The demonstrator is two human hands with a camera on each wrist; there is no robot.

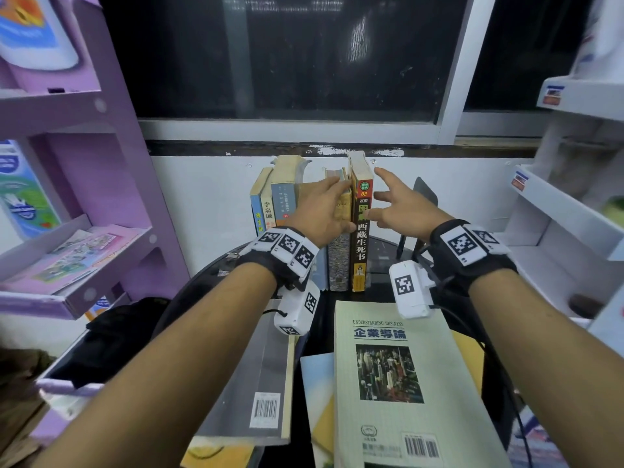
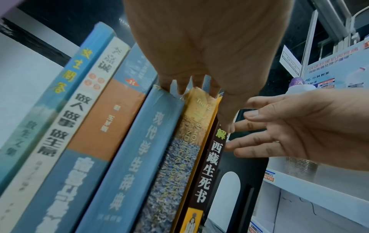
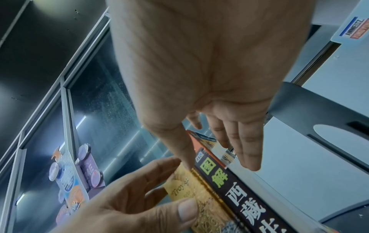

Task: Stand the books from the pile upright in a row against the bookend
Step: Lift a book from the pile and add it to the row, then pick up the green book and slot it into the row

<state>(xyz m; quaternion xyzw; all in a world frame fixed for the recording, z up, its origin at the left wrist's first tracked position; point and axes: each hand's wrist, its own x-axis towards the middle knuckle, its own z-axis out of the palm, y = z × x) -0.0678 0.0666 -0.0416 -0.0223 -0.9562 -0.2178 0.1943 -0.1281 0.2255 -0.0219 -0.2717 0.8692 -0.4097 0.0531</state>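
Several books stand upright in a row [image 1: 280, 204] at the back of the black table. My left hand [image 1: 320, 211] reaches over the top of the yellow-and-grey spined book [image 2: 187, 141], fingers behind its top edge and thumb on its spine, pinching it. Right of it stands the dark-spined book [image 1: 360, 238], last in the row. My right hand [image 1: 391, 204] is spread beside it, with straight fingertips [image 2: 235, 148] touching its right cover and the thumb by its spine. The black bookend [image 1: 423, 197] stands apart, right of that hand. The pile's pale green book [image 1: 398, 383] lies flat in front.
A grey-covered book [image 1: 256, 383] and a light blue one [image 1: 317, 383] also lie flat near me. A purple rack [image 1: 84, 197] stands at the left and white display shelves [image 1: 567, 211] at the right. A dark window and white wall close the back.
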